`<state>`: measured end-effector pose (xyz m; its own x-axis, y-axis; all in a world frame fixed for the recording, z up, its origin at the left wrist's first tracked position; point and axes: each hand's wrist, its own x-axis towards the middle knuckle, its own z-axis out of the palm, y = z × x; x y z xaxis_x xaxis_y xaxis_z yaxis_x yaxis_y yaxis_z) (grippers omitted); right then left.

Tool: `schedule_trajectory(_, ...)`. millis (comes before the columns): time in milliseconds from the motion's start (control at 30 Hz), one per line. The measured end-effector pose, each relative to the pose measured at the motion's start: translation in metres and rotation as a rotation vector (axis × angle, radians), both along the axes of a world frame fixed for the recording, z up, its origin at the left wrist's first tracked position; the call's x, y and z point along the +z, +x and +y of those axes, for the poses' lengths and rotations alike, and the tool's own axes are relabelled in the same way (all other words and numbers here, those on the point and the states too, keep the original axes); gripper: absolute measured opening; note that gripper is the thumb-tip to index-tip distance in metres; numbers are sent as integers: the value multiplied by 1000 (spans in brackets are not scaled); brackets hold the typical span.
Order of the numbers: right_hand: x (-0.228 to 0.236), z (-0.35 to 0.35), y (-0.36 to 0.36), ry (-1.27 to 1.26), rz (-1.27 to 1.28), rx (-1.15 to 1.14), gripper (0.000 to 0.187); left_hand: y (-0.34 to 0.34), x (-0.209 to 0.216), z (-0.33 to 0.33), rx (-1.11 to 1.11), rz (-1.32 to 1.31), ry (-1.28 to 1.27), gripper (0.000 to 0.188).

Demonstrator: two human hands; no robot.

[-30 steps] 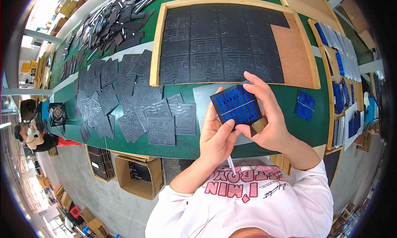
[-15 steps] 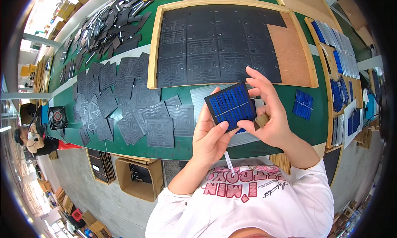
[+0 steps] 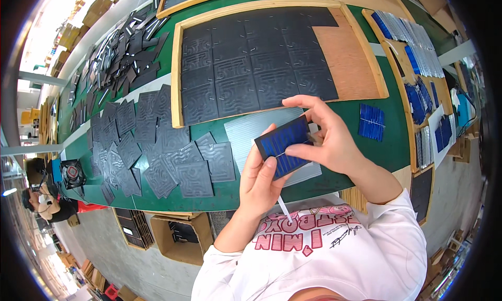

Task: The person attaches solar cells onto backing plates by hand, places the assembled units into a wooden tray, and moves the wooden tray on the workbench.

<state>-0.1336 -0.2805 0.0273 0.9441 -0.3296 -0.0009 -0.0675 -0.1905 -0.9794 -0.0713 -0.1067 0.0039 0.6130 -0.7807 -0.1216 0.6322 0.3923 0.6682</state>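
Blue-striped, the panel [image 3: 284, 138] sat pinched in the left hand [image 3: 257, 188]; the half-curled right hand [image 3: 333, 145] thumbed its face, grip unclear, and heavy pressure risked cracking!

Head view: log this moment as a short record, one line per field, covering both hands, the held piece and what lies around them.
Left hand: grips the black solar plate, thumb near its lower edge
Right hand: thumb on the plate's face
Held piece: tilted, blue strips facing up, raised off the green table
Behind it: ribbed translucent sheet
Right: blue solar-cell strips
Left: overlapping grooved black squares
Beyond: wood-framed board, partly covered
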Motion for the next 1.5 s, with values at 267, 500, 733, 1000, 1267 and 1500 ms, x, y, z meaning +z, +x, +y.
schedule_trajectory(267,6,-15,-4,229,67,-34,40,23,5,9,-72,150,-129,57)
schedule_trajectory(500,6,-14,-5,216,-132,-104,40,33,-7,17,224,-472,119,52)
schedule_trajectory(733,3,-11,-8,58,-184,-130,44,34,7,19,247,-472,363,7)
schedule_trajectory(1000,2,-8,-7,-71,-201,-110,47,36,5,20,187,-470,431,4)
schedule_trajectory(1267,5,-7,-6,-66,-165,-91,50,39,3,22,121,-404,395,2)
schedule_trajectory(1500,6,-7,-6,-68,-126,-85,52,38,6,22,88,-459,442,5)
